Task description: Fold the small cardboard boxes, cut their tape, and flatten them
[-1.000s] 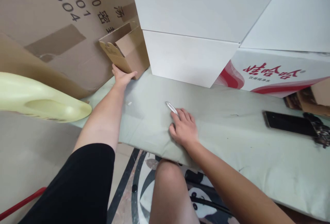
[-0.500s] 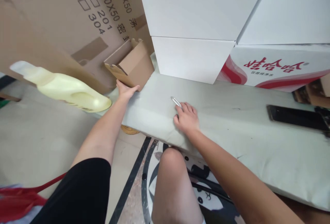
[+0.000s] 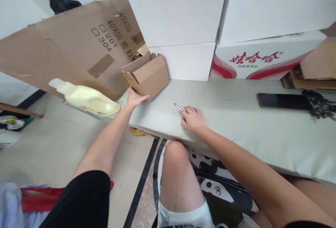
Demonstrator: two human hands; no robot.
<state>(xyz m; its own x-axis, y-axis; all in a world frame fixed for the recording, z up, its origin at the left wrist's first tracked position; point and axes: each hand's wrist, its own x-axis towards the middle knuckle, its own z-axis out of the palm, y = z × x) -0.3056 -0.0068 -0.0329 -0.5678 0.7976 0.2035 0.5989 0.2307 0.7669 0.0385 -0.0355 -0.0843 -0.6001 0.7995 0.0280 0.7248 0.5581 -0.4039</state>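
A small brown cardboard box (image 3: 154, 77) stands on the bench with its top flaps raised. My left hand (image 3: 135, 100) grips its near lower corner, thumb stretched along the base and fingers against the side. Further right, my right hand (image 3: 193, 118) rests low on the bench with curled fingers. From it sticks out a slim silver pointed tool (image 3: 179, 106), possibly a craft knife; most of it is hidden under the fingers. To the left of the box lies a pale yellow bottle (image 3: 91, 98) with a whitish cap.
The bench (image 3: 236, 126) has a pale green cover. White cartons (image 3: 181, 11) are stacked behind, above a red-and-white carton (image 3: 252, 63). A large printed cardboard sheet (image 3: 78, 46) leans at the left. A black phone (image 3: 283, 101) lies at the right, beside flattened cardboard (image 3: 315, 60).
The camera view has shifted, showing more of the wall and floor at the left. My left hand stays on the box and my right hand keeps the silver tool, both nearly unmoved on the bench.
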